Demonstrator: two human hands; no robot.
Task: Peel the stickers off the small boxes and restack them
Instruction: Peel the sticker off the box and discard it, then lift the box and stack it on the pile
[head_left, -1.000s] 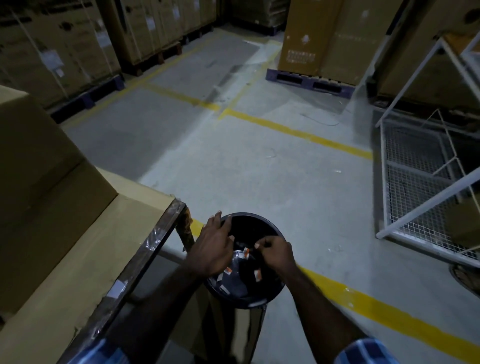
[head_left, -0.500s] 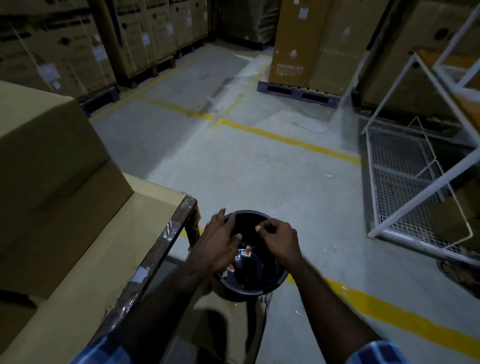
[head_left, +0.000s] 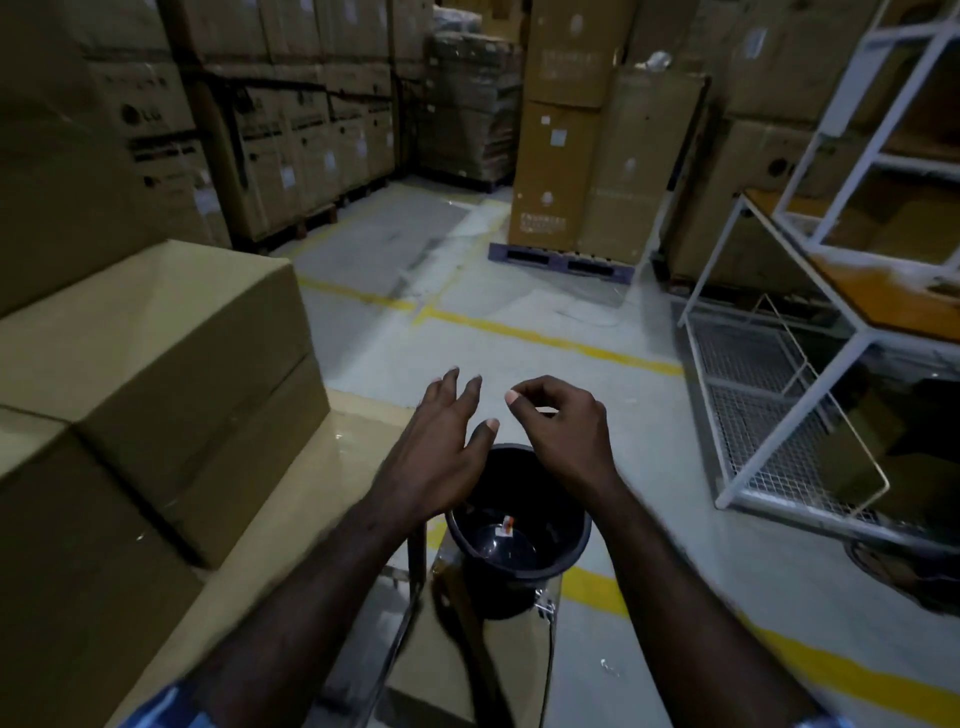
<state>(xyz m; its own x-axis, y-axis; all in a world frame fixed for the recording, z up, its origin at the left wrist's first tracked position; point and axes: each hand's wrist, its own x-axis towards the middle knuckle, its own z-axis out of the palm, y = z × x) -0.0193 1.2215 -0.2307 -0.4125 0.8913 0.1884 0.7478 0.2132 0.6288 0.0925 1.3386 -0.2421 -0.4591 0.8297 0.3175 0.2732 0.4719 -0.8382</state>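
A black bucket (head_left: 566, 545) stands on a carton below my hands, with a small peeled sticker (head_left: 507, 524) lying inside it. My left hand (head_left: 441, 447) hovers above the bucket's left rim, fingers spread and straight, holding nothing. My right hand (head_left: 563, 431) is raised above the right rim, fingers loosely curled, with nothing visible in it. Large brown cartons (head_left: 156, 364) are stacked to my left. No small boxes are visible.
A white metal rack (head_left: 810, 395) with a wire-mesh base stands on the right. Tall cartons on a purple pallet (head_left: 563, 260) rise ahead, and more stacked cartons (head_left: 291, 140) line the back left. Yellow lines (head_left: 550, 338) cross the grey floor.
Both hands have risen out of the bucket and opened; the right no longer pinches anything. The camera has tilted up, showing more of the warehouse.
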